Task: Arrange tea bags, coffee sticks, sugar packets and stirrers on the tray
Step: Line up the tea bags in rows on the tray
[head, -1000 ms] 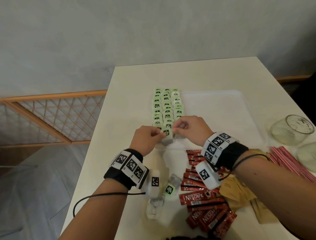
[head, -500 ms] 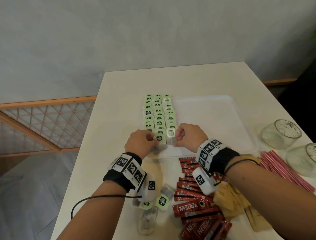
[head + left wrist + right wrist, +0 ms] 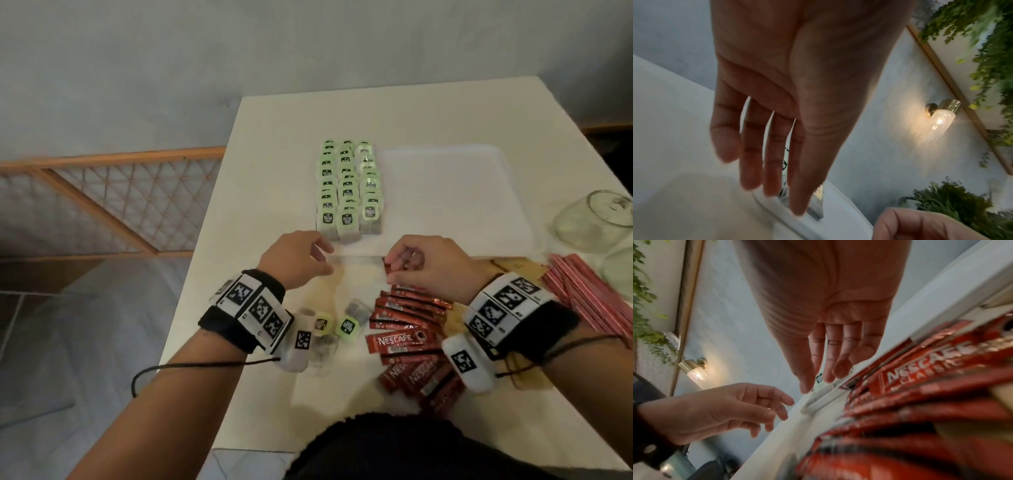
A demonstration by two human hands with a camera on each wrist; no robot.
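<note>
Green-labelled tea bags (image 3: pixel 347 186) stand in three rows on the left part of the white tray (image 3: pixel 445 205). My left hand (image 3: pixel 323 257) hovers at the tray's near edge, just in front of the rows, fingers straight and holding nothing; the left wrist view shows the fingers (image 3: pixel 777 162) spread above the tray rim (image 3: pixel 777 209). My right hand (image 3: pixel 397 265) hangs relaxed and empty over the far end of the red coffee sticks (image 3: pixel 407 342). The right wrist view shows its fingers (image 3: pixel 840 366) loose above the coffee sticks (image 3: pixel 920 378).
Loose tea bags (image 3: pixel 347 327) lie on the table by my left wrist. Brown sugar packets (image 3: pixel 510 265) sit under my right wrist. Red-striped stirrers (image 3: pixel 589 301) lie at the right, with two glass jars (image 3: pixel 596 219) beyond them. The tray's right part is bare.
Both hands let go of the tea bags at the near end of the rows and drew back to the tray's near edge. The right hand now hangs over the coffee sticks.
</note>
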